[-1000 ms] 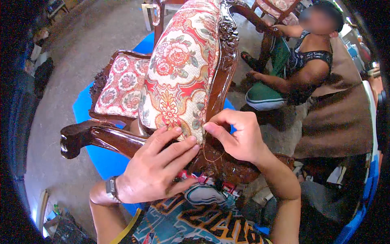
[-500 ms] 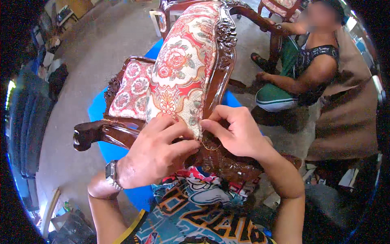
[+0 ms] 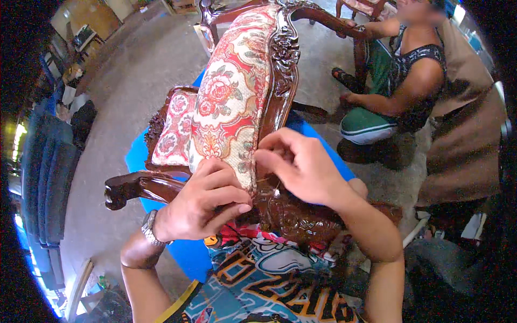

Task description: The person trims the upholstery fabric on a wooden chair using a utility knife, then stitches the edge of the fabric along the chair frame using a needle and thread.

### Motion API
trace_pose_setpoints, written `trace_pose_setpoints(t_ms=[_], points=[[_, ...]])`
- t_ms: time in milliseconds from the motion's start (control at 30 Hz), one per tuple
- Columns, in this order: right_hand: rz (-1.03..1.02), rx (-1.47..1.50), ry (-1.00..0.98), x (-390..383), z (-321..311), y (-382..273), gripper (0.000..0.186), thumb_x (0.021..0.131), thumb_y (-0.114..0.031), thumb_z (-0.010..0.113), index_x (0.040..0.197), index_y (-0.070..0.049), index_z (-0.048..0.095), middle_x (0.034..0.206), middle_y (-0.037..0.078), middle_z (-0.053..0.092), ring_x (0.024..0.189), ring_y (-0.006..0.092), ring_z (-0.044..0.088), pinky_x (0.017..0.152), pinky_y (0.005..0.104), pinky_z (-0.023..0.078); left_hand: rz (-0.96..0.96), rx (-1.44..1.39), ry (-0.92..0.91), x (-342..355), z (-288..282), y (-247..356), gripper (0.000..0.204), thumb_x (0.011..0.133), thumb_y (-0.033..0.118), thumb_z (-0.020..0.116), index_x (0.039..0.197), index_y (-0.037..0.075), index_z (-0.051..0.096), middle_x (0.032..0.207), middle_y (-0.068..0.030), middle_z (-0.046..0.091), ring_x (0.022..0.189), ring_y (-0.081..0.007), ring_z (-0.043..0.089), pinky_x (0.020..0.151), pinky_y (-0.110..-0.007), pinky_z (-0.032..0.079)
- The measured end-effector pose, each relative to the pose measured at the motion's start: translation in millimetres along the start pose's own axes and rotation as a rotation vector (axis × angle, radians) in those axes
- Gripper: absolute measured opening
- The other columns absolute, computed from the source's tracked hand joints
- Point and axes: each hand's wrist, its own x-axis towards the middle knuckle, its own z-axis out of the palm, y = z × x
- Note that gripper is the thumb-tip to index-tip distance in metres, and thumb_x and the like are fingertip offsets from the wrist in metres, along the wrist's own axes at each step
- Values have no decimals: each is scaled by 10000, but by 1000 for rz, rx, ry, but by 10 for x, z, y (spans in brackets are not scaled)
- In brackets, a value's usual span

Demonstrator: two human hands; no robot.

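Note:
A carved dark-wood chair [image 3: 280, 91] lies tipped in front of me, its back padded with red-and-cream floral upholstery [image 3: 223, 97]. My left hand [image 3: 210, 202], with a metal watch [image 3: 149, 228] on the wrist, presses curled fingers onto the fabric's narrow near corner. On the right edge of that fabric, where it meets the wooden frame, my right hand [image 3: 301, 167] pinches with thumb and forefinger. A thin yellowish cord runs at these fingers, mostly hidden by them. The floral seat [image 3: 175, 129] shows to the left.
Blue sheeting [image 3: 188, 258] lies under the chair. At the right a person [image 3: 409, 81] in green shorts sits low, a hand on another wooden chair part. Brown cloth [image 3: 463, 151] hangs beyond them. Dark stacked panels [image 3: 51, 177] stand at the left.
My right hand has moved slightly left and up along the fabric edge. The cord loop that hung below it no longer shows clearly. The whole view has shifted a little.

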Motion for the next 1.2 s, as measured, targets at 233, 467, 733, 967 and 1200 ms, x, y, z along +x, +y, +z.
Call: trace_pose_setpoints(t_ms=[233, 467, 733, 967, 1200], points=[[14, 180, 148, 34, -81, 133, 198, 963, -211, 635, 1033, -26, 632, 819, -44, 603, 705, 15, 490, 632, 195, 418, 54, 290, -83, 1, 54, 73, 108, 851, 180, 699, 847, 96, 631, 818, -32, 522, 871, -249, 476, 829, -390, 368], [6, 103, 151, 46, -151, 183, 172, 953, -188, 646, 1014, -27, 630, 804, -45, 590, 696, 12, 474, 626, 196, 411, 61, 175, -103, 51, 44, 10, 91, 865, 176, 678, 877, 94, 641, 790, -47, 502, 804, -253, 460, 776, -396, 349], [16, 40, 109, 74, -157, 125, 172, 944, -187, 652, 986, -21, 635, 789, -37, 585, 670, 22, 459, 603, 202, 398, -70, 145, -152, 13, 33, 13, 111, 879, 88, 613, 769, 76, 604, 689, -59, 465, 764, -273, 444, 742, -409, 362], [-37, -7, 95, 68, -174, 108, 163, 939, -177, 655, 980, -20, 636, 756, -27, 578, 657, 27, 461, 587, 212, 391, -144, -71, -79, 32, 7, -27, 185, 888, 97, 629, 713, 76, 573, 650, -55, 460, 712, -243, 422, 681, -383, 327], [-496, -184, 77, -70, -175, -60, 120, 812, -109, 744, 865, -48, 656, 712, 41, 609, 613, 170, 557, 547, 286, 415, -14, 276, 223, -95, 110, 48, 37, 821, 63, 686, 811, 85, 658, 681, -34, 530, 685, -225, 492, 657, -360, 353]])
